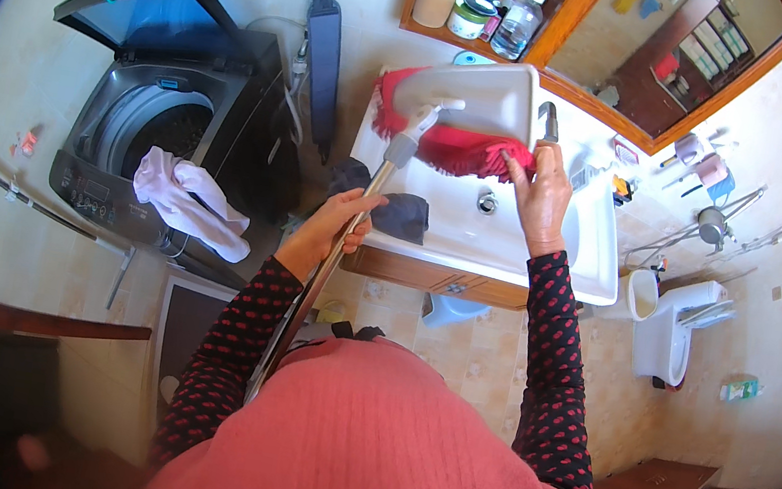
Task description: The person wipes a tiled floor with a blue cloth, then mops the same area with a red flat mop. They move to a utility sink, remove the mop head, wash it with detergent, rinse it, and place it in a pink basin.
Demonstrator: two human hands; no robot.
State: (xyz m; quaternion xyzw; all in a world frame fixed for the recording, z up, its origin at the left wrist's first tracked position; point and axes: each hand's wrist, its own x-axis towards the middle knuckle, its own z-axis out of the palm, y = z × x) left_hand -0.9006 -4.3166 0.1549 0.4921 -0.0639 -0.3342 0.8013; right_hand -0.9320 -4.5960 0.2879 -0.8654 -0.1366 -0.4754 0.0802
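My left hand (330, 230) is closed around the metal pole (379, 180) of a flat mop, just below its grey-white joint. Over the sink lies the mop's broad grey-white plate (484, 95), tilted, with a red shaggy mop pad (460, 152) along its left and near edges. At the pad's right end, the fingers of my right hand (543, 202) pinch the red strands. The white sink (594, 250) is beneath, its drain (487, 201) visible. A dark grey cloth (402, 216) drapes over the sink's front left edge, close to my left hand.
A faucet (549, 121) rises beside my right hand. At left stands a top-loading washing machine (106, 192), lid up, with a pale cloth (190, 199) over its front. A wooden mirror cabinet (577, 80) hangs above the sink. A toilet (668, 337) stands at right.
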